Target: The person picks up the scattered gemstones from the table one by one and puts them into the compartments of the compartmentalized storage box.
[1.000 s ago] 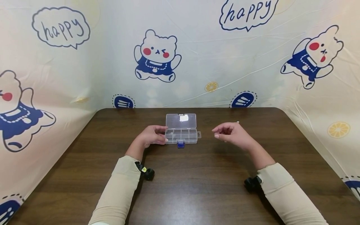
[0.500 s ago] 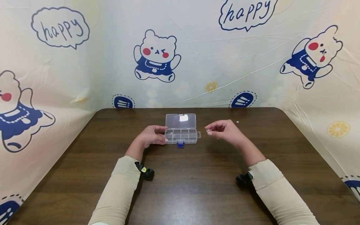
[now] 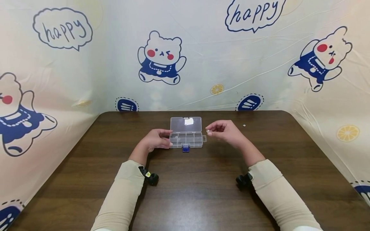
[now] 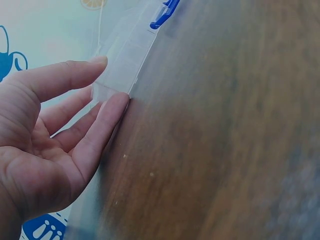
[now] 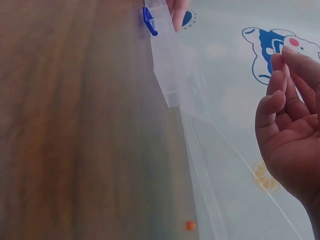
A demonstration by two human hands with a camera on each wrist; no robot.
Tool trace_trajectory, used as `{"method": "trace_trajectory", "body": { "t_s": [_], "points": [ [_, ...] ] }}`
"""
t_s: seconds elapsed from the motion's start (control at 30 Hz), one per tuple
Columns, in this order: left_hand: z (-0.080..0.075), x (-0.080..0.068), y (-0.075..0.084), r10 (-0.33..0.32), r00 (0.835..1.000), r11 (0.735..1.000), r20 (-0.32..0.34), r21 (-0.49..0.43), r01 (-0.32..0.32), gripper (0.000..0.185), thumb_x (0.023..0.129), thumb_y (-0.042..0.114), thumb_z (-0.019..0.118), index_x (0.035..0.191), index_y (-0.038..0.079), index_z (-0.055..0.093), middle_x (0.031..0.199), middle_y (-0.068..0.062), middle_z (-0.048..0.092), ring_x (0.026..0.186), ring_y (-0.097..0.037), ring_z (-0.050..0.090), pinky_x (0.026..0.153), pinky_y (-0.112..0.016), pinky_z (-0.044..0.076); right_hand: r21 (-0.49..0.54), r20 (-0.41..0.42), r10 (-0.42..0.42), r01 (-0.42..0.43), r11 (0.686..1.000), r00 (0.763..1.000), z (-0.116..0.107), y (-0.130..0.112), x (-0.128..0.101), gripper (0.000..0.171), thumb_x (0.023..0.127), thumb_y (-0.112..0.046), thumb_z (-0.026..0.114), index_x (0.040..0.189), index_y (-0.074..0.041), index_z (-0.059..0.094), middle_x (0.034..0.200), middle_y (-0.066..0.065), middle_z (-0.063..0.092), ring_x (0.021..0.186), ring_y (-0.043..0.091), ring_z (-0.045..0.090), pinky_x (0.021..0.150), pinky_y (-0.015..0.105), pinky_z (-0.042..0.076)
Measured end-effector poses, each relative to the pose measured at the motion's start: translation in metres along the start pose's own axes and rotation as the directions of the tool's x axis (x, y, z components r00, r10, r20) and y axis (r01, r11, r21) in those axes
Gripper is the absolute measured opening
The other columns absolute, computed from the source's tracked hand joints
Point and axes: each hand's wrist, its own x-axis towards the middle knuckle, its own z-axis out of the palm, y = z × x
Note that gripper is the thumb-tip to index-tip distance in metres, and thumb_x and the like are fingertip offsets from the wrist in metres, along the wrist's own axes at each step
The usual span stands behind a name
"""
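A clear plastic compartment box [image 3: 186, 140] lies on the table, its lid [image 3: 179, 124] tipped back and its blue latch [image 3: 185, 149] facing the person. At the box's left end, my left hand [image 3: 154, 139] grips the corners between thumb and fingers. Something small and pale shows in the back left compartment. Just right of the box, my right hand [image 3: 226, 131] is raised and pinches a tiny pale bead-like piece [image 3: 208, 131] between thumb and forefinger. In the right wrist view the fingertips hide most of that piece.
A small pale piece [image 3: 244, 125] lies on the brown table [image 3: 190, 186] behind the right hand. The right wrist view shows a small orange piece [image 5: 191, 225] near the table edge. A printed cloth [image 3: 202, 64] hangs along the back and sides.
My right hand has moved left and slightly away from the person, bringing the tiny pale piece close to the box's right end. The left hand and box have stayed put.
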Motion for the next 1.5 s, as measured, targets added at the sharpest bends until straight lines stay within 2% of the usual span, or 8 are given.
{"method": "trace_trajectory", "body": {
  "t_s": [0.23, 0.57, 0.83, 0.93, 1.1, 1.3, 1.5],
  "points": [
    [0.000, 0.001, -0.001, -0.005, 1.000, 1.000, -0.002, -0.010, 0.005, 0.065, 0.078, -0.007, 0.076, 0.138, 0.006, 0.054, 0.121, -0.021, 0.057, 0.087, -0.027, 0.064, 0.079, -0.037, 0.058, -0.023, 0.005, 0.030, -0.030, 0.999, 1.000, 0.002, -0.001, 0.014, 0.021, 0.085, -0.017, 0.078, 0.103, -0.009, 0.074, 0.090, 0.010, 0.064, 0.076, 0.026, 0.053, 0.059, 0.032, 0.050],
    [-0.001, 0.001, 0.000, 0.000, 1.000, 1.000, 0.001, 0.002, 0.000, 0.065, 0.078, -0.006, 0.077, 0.138, 0.007, 0.054, 0.124, -0.021, 0.056, 0.088, -0.027, 0.063, 0.080, -0.036, 0.058, -0.051, 0.039, 0.058, -0.056, 0.997, 0.998, 0.007, -0.003, 0.031, 0.023, 0.085, -0.016, 0.077, 0.104, -0.005, 0.073, 0.090, 0.010, 0.065, 0.076, 0.025, 0.053, 0.058, 0.028, 0.049],
    [0.001, -0.001, 0.000, 0.001, 1.000, 1.000, -0.003, 0.014, -0.001, 0.066, 0.079, -0.004, 0.077, 0.139, 0.008, 0.053, 0.123, -0.021, 0.056, 0.089, -0.028, 0.063, 0.080, -0.036, 0.058, -0.059, 0.060, 0.089, -0.085, 0.995, 0.994, 0.011, -0.006, 0.045, 0.020, 0.086, -0.013, 0.076, 0.105, -0.004, 0.072, 0.092, 0.009, 0.067, 0.077, 0.026, 0.054, 0.067, 0.044, 0.052],
    [0.001, -0.001, 0.000, 0.000, 1.000, 1.000, -0.005, 0.016, 0.000, 0.066, 0.079, -0.004, 0.077, 0.139, 0.008, 0.053, 0.123, -0.021, 0.057, 0.090, -0.028, 0.063, 0.081, -0.036, 0.058, -0.076, 0.069, 0.099, -0.093, 0.993, 0.993, 0.012, -0.006, 0.050, 0.022, 0.087, -0.013, 0.075, 0.106, -0.002, 0.072, 0.091, 0.009, 0.067, 0.077, 0.025, 0.055, 0.067, 0.040, 0.053],
    [0.000, -0.001, 0.001, -0.006, 1.000, 1.000, 0.000, 0.011, 0.006, 0.066, 0.079, -0.003, 0.077, 0.139, 0.008, 0.053, 0.123, -0.021, 0.056, 0.090, -0.029, 0.063, 0.081, -0.036, 0.058, -0.121, 0.087, 0.098, -0.087, 0.989, 0.991, 0.016, -0.006, 0.057, 0.020, 0.088, -0.012, 0.074, 0.105, -0.001, 0.072, 0.090, 0.008, 0.067, 0.075, 0.023, 0.054, 0.064, 0.035, 0.052],
    [0.000, -0.002, 0.003, -0.018, 1.000, 1.000, 0.005, 0.011, 0.017, 0.066, 0.079, -0.003, 0.077, 0.139, 0.008, 0.053, 0.125, -0.021, 0.055, 0.091, -0.029, 0.063, 0.081, -0.036, 0.058, -0.182, 0.106, 0.083, -0.062, 0.981, 0.991, 0.022, -0.005, 0.067, 0.020, 0.087, -0.014, 0.075, 0.104, -0.004, 0.073, 0.089, 0.007, 0.066, 0.076, 0.023, 0.054, 0.067, 0.040, 0.053],
    [0.000, -0.001, 0.004, -0.014, 1.000, 1.000, 0.022, -0.014, 0.014, 0.067, 0.078, -0.006, 0.076, 0.140, 0.006, 0.052, 0.127, -0.022, 0.055, 0.090, -0.027, 0.064, 0.081, -0.037, 0.058, -0.182, 0.140, 0.054, -0.028, 0.983, 0.989, 0.031, -0.004, 0.074, 0.018, 0.087, -0.009, 0.074, 0.102, -0.001, 0.073, 0.091, 0.007, 0.068, 0.083, 0.022, 0.058, 0.075, 0.039, 0.055]
  ]
}}
